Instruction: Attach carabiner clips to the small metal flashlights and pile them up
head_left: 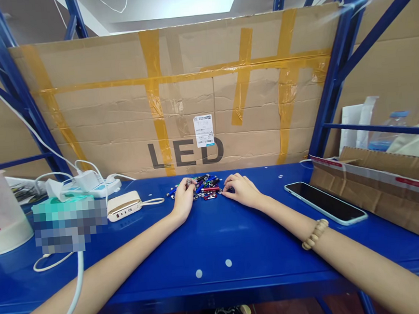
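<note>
A small heap of slim, shiny sticks [209, 188] in blue, red, black and silver lies on the blue shelf [209, 244]; their exact kind is too small to tell. At the heap's left edge, my left hand [184, 197] has its fingers curled in against the pieces, and whatever they grip is hidden. From the other side, my right hand [244, 190] reaches the heap with thumb and forefinger brought together in a pinch. Its tips meet by the end of a red stick [210, 190], and what lies between them is too small to make out. A beaded bracelet [315, 235] circles the right wrist.
To the left stand a power bank [124, 206] with a loop strap, a power strip [105, 187] with chargers and cables, and a translucent cup [2, 217]. On the right lie a phone [325, 202] and an open cardboard box [382, 191]. A tall cardboard sheet [126, 115] closes the back.
</note>
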Demonstrator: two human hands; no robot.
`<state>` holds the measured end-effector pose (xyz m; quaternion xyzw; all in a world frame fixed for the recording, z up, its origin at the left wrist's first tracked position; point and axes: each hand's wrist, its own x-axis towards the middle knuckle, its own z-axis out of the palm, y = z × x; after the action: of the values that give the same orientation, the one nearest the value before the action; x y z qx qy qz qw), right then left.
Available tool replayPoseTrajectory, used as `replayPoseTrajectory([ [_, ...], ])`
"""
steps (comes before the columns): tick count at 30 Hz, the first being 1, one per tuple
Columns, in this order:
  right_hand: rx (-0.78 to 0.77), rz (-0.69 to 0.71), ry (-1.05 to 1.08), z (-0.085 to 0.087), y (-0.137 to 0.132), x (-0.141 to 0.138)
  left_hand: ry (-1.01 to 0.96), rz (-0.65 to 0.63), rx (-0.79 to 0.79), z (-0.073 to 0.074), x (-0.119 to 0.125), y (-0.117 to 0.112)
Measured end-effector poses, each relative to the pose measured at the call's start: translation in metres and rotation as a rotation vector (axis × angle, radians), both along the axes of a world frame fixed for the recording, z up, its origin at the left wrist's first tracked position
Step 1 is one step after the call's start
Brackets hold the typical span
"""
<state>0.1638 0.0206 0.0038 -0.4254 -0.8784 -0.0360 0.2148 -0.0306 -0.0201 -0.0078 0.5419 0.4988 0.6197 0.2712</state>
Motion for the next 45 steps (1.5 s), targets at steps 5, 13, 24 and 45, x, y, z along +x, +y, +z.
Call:
replayPoseTrajectory([
  [5, 0.039, 0.022, 0.025, 0.001, -0.001, -0.001, -0.004, -0.013, 0.014, -0.001, 0.000, 0.000],
  [13, 0.061, 0.023, 0.154, 0.005, 0.000, 0.001, 0.005, -0.047, 0.013, 0.000, 0.001, 0.000],
  [24, 0.173, 0.313, 0.265, 0.007, -0.015, -0.009, 0.166, -0.061, 0.063, 0.003, 0.005, -0.007],
  [45, -0.011, 0.460, 0.400, 0.000, -0.009, -0.012, 0.371, -0.082, 0.126, 0.009, 0.009, -0.014],
])
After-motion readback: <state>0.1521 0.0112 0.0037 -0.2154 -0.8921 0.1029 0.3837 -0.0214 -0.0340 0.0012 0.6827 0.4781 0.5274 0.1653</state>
